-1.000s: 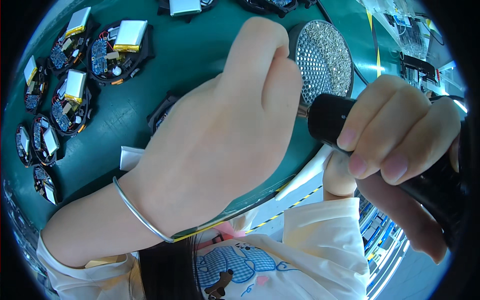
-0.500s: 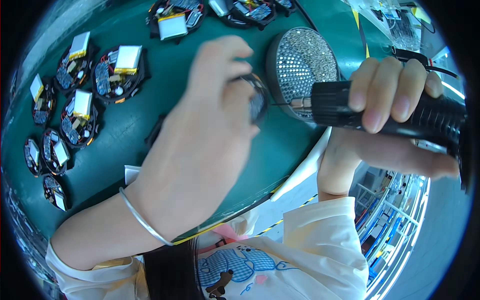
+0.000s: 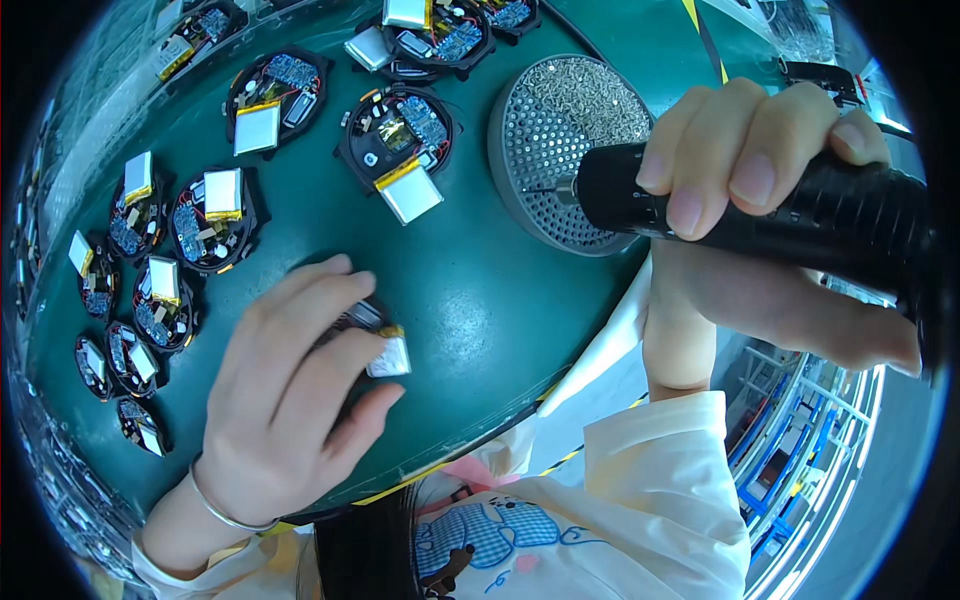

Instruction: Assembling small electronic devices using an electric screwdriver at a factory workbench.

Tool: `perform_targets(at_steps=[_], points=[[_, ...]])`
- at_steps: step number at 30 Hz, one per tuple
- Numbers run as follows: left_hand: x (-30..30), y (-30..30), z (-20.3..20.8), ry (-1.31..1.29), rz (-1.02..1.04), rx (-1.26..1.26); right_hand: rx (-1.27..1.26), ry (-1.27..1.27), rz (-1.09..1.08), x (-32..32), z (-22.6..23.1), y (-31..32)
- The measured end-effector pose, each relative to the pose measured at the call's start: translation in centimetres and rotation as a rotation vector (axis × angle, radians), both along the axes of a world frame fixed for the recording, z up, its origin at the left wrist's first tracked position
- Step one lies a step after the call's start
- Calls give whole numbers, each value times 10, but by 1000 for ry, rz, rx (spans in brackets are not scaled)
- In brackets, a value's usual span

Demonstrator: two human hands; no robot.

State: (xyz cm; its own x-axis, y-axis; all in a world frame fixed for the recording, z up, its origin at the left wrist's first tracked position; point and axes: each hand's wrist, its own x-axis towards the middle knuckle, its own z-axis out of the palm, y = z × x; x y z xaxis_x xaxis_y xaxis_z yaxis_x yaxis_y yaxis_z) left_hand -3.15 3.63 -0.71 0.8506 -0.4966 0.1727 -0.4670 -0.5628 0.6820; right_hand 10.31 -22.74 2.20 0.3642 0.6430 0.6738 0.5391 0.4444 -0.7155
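Note:
My right hand (image 3: 750, 160) is wrapped round a black electric screwdriver (image 3: 610, 188), held almost level. Its thin bit points left over the perforated part of a round grey screw tray (image 3: 503, 150); I cannot tell whether a screw sits on it. Small silver screws (image 3: 585, 95) are heaped on the tray's far side. Low on the left, my left hand (image 3: 285, 375) has its fingers curled round a round black circuit assembly (image 3: 362, 314), mostly hidden beneath them. A silver battery pack (image 3: 392, 355) with yellow tape sticks out by the thumb.
Another assembly (image 3: 400, 140) lies left of the tray, its battery angled toward me. Several more (image 3: 215, 220) spread along the left and far parts of the green table (image 3: 480, 310). A black cable (image 3: 590, 35) runs behind the tray. Plastic-wrapped material lines the far left edge.
My left hand has moved from beside the tray toward me and left, onto a different assembly. The one beside the tray now lies farther off, uncovered. The screwdriver's tip has shifted left over the tray.

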Motion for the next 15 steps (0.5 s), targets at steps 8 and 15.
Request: perform_targets(at_steps=[8, 15], points=[[11, -47, 5, -253, -30, 197, -57, -32, 60, 3, 4, 8], [13, -62, -14, -372, 21, 150, 32, 103, -153, -18, 13, -1]])
